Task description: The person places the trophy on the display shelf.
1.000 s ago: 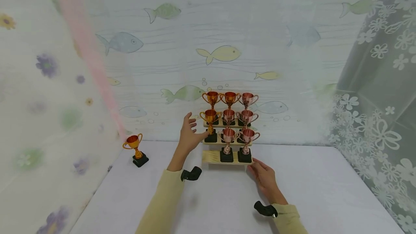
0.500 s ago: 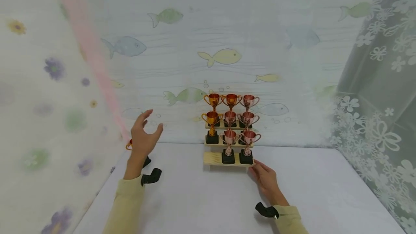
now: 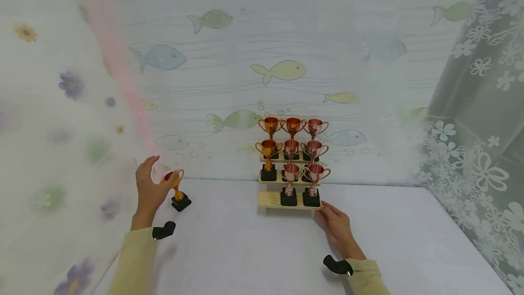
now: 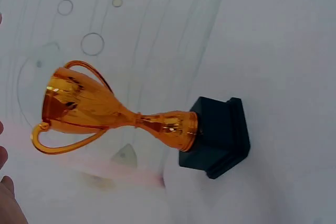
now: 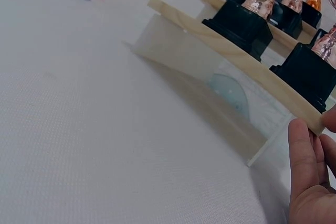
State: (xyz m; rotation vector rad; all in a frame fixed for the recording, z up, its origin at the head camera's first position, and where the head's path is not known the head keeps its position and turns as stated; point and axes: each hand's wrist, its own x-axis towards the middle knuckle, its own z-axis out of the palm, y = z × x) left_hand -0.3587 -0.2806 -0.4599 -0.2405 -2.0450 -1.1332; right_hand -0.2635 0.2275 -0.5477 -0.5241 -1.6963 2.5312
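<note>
A small gold trophy cup (image 3: 178,195) on a black base stands alone on the left of the table; in the left wrist view the trophy (image 4: 126,114) shows whole. Beside its cup is my left hand (image 3: 150,190), thumb and fingers spread apart; in the left wrist view its fingertips at the left edge do not touch the cup. My right hand (image 3: 336,227) pinches the front right corner of a three-tier display stand (image 3: 269,199), thumb on top and fingers under the wooden step (image 5: 226,51). Gold and rose-coloured trophies (image 3: 291,174) stand on its steps.
The bottom step's left end (image 3: 268,198) is bare wood. A white cloth covers the table (image 3: 245,249). Behind it hangs a fish-print curtain (image 3: 278,72), with a flowered curtain (image 3: 94,149) on the left and a lace-patterned one (image 3: 462,158) on the right.
My left hand has moved left from the gold trophy on the stand's middle step to the lone trophy. My right hand has stayed at the stand's corner. The trophies stand where they were.
</note>
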